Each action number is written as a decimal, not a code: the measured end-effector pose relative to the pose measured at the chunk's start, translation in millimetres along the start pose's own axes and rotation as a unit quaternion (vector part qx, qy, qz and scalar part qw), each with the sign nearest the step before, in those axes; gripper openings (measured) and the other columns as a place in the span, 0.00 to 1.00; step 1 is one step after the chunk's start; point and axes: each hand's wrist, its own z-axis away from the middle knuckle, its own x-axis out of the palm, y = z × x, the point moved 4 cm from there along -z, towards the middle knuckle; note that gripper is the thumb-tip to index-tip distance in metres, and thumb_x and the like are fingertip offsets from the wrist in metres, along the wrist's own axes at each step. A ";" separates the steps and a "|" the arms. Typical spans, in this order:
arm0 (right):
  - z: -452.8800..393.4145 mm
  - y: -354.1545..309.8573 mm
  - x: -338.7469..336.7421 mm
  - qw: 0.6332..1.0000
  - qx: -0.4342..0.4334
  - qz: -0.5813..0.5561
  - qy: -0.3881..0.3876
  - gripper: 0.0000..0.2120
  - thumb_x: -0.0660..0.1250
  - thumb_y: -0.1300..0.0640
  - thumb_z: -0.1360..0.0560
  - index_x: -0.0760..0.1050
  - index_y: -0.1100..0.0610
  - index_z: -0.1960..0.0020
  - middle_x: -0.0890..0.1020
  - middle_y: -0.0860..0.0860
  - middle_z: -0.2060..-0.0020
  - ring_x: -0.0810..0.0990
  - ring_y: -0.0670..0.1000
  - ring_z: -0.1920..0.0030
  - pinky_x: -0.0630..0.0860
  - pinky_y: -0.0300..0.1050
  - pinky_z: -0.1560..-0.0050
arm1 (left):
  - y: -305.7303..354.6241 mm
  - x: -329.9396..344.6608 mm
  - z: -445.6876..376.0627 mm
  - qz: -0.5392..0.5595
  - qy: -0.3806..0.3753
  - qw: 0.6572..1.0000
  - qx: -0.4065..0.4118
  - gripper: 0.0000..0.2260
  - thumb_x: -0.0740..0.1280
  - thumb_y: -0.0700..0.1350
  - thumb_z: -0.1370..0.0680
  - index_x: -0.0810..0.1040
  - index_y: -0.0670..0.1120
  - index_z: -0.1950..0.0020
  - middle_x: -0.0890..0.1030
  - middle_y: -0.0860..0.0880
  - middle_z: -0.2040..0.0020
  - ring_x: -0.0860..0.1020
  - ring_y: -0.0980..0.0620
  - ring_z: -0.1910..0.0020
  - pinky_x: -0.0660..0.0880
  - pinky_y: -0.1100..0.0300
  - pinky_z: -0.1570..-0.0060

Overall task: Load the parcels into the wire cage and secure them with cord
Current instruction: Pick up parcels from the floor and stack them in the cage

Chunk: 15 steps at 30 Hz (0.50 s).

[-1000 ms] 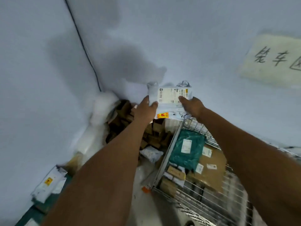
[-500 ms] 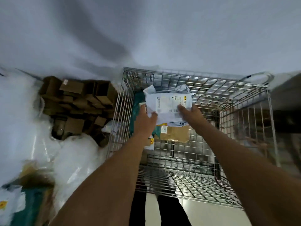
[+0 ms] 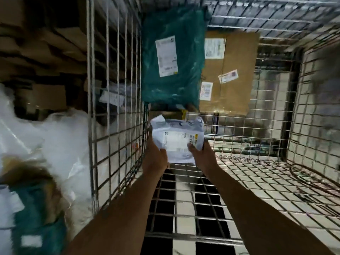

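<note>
Both hands reach down into the wire cage and carry one white parcel between them; the left hand clasps its lower left corner with the thumb curled over the front, and the right hand clasps the lower right edge, thumb pressed on the printed label; neither hand is nearer, since the parcel sits squarely between the two. The parcel is a soft poly bag, held above the mesh floor and close to the cage's left wall; its long axis appears to run away from the person, toward the far end of the cage. Straight ahead of it lie the parcels already loaded; a teal bag near the left wall and a brown carton just beside it on the right, the two touching or overlapping along one edge. The bare mesh under and ahead of the held parcel looks like the likely drop spot; the teal bag's near edge limits how far forward it can go. No cord can be made out. Outside the cage, to the left, are stacked cardboard boxes and a blurred heap of white plastic bags.
</note>
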 end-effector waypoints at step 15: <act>-60.1 15.7 69.3 0.980 0.040 0.180 0.073 0.21 0.68 0.43 0.23 0.76 0.56 0.38 0.83 0.57 0.43 0.81 0.60 0.43 0.78 0.53 0.44 | -18.2 35.5 -30.9 -0.277 -0.084 0.949 0.128 0.45 0.71 0.37 0.24 0.45 0.46 0.17 0.42 0.48 0.16 0.46 0.42 0.18 0.63 0.42 0.26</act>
